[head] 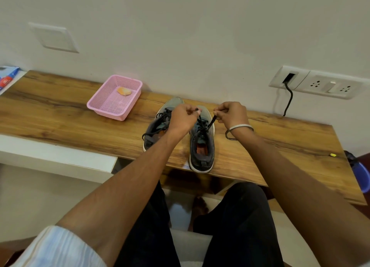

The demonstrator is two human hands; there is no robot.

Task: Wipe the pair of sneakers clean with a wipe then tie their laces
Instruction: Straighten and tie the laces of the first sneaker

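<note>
Here, two sneakers side by side on wooden tabletop, toes toward wall. Right sneaker is landmark. Left hand just above its toe end, grip pinching one black lace end. Right hand just right of it, grip pinching other lace end. Left sneaker just left, laces loose. Pink basket further left, holding crumpled orange wipe.
</note>
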